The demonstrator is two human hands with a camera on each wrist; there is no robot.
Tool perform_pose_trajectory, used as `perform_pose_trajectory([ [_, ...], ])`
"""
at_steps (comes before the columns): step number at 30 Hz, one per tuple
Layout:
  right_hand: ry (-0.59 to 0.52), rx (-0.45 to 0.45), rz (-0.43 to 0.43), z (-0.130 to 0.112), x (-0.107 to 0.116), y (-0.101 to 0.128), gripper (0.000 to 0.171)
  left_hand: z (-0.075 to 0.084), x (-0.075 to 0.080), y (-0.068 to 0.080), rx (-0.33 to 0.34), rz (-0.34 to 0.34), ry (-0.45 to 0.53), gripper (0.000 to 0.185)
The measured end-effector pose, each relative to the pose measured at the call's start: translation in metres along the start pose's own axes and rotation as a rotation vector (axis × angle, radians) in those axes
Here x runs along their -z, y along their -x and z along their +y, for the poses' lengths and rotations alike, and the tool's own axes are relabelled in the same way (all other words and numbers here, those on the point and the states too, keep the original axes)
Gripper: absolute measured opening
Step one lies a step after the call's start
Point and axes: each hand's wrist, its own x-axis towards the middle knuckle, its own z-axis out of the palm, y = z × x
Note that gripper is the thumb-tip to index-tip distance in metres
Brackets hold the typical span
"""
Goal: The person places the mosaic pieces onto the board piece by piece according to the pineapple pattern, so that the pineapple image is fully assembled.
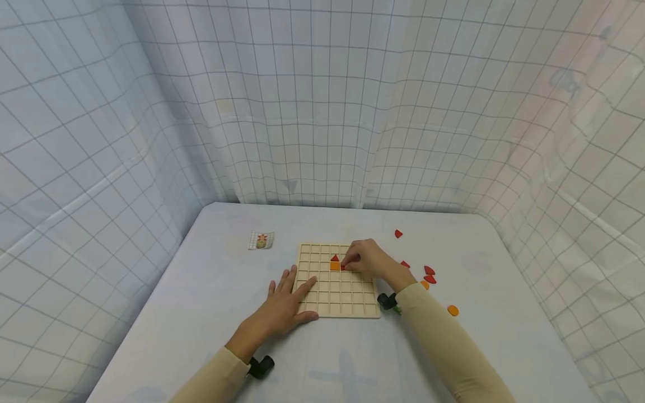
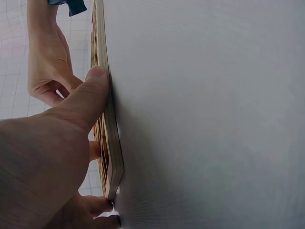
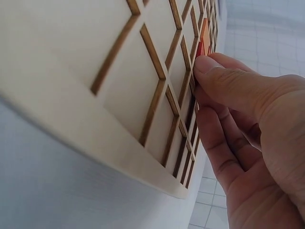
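One red piece (image 1: 343,267), apparently in right hand (image 1: 368,259), beside orange square (image 1: 335,266).

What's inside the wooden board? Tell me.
In the board, an orange tile with a red piece beyond; the right hand pinches another red piece beside the tile. Squares under that hand and the left hand are covered.

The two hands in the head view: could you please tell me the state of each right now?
Left hand: open, touching the wooden grid board.
Right hand: closed, pinching a small red piece.
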Motion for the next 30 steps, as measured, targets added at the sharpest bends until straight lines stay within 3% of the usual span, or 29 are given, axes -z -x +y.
perform_pose_trajectory([
  [10,-0.058,-0.047,0.04,0.014,0.01,0.009,0.011,-0.013,-0.01,-0.001,-0.074,0.057,0.051,0.092],
  [19,-0.009,-0.1,0.14,0.038,0.024,0.015,0.017,-0.003,0.0,0.001,0.005,-0.001,0.019,0.092],
  [30,-0.007,-0.22,0.269,0.074,0.044,0.031,0.041,-0.001,-0.001,-0.002,-0.002,-0.005,0.0,0.092],
])
